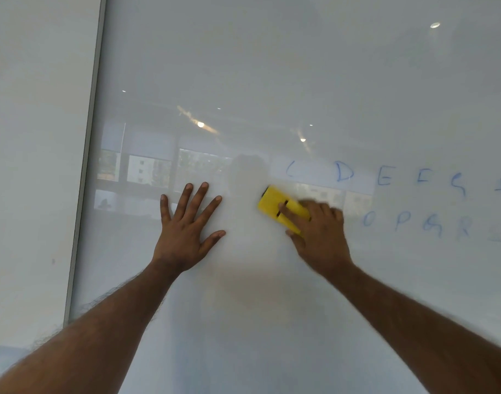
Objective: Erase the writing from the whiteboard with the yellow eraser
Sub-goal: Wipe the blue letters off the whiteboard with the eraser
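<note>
A glossy whiteboard [272, 66] fills most of the view. Blue letters [385, 177] run in two rows on its right part, from a faint C to D, E and on, with O, P, Q, R [414, 223] below. My right hand [320, 234] presses the yellow eraser [274, 204] flat against the board, just left of the lower row and below the C. My left hand [186, 226] lies flat on the board with its fingers spread, left of the eraser and holding nothing. The board between the hands bears no writing.
The board's grey metal frame [87, 155] runs down the left side, with a plain white wall [30, 137] beyond it. Windows and ceiling lights are reflected in the board's surface.
</note>
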`<action>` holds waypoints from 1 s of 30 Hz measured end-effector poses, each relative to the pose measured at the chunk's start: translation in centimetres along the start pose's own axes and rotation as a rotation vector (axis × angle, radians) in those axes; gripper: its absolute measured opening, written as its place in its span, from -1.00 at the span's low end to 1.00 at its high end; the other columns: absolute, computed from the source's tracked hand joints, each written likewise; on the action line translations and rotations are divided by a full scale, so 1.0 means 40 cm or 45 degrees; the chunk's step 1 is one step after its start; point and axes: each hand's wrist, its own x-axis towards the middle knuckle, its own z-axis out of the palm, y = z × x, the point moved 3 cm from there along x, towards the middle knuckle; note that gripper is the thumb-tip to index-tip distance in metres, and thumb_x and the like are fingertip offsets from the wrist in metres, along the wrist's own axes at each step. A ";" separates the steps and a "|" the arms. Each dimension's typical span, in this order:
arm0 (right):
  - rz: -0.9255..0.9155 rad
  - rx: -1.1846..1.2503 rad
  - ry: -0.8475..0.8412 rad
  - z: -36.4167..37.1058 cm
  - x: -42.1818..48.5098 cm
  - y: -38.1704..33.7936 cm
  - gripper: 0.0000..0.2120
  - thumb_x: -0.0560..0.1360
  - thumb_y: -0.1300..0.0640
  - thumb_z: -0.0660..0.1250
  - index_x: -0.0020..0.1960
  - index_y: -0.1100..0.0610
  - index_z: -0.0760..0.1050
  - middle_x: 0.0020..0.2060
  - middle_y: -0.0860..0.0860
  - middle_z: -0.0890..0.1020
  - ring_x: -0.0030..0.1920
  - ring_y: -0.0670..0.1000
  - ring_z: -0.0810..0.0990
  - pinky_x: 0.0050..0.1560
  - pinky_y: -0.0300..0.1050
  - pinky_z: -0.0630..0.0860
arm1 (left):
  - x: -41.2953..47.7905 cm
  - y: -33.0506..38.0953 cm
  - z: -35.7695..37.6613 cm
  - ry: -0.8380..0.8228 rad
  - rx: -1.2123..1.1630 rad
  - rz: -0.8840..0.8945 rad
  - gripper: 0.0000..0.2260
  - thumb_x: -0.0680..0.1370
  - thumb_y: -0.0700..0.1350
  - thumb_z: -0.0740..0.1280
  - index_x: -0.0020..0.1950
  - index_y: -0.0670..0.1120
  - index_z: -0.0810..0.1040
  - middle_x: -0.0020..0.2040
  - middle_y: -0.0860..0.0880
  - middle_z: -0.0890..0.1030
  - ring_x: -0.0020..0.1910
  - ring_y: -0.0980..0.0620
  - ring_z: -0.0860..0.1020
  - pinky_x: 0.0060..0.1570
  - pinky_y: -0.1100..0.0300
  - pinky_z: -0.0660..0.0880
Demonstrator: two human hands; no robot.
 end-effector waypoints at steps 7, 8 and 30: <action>-0.393 -0.035 -0.137 0.032 -0.128 -0.010 -0.48 0.40 0.10 0.44 0.32 -0.13 0.45 0.12 0.12 0.58 -0.07 0.18 0.54 -0.09 0.03 0.34 | -0.008 0.004 -0.001 -0.019 -0.018 -0.031 -0.39 0.61 0.33 0.01 0.63 0.16 0.05 0.67 0.00 -0.04 0.65 -0.08 -0.10 0.50 -0.36 -0.19; -0.344 -0.058 -0.107 0.015 -0.083 0.013 -0.48 0.38 0.10 0.46 0.32 -0.11 0.47 0.11 0.13 0.59 -0.07 0.19 0.55 -0.09 0.04 0.36 | -0.009 0.007 -0.001 -0.019 -0.022 -0.040 -0.39 0.61 0.33 0.02 0.63 0.15 0.06 0.67 0.00 -0.04 0.65 -0.08 -0.09 0.50 -0.37 -0.18; -0.007 -0.102 -0.009 -0.091 0.188 0.150 -0.43 0.35 0.04 0.47 0.34 -0.12 0.44 0.06 0.10 0.54 -0.04 0.19 0.49 -0.06 0.03 0.20 | 0.027 0.095 -0.081 -0.287 0.035 -0.054 -0.35 0.56 0.15 0.28 0.62 0.09 0.15 0.64 -0.17 0.09 0.60 -0.23 0.10 0.53 -0.23 0.14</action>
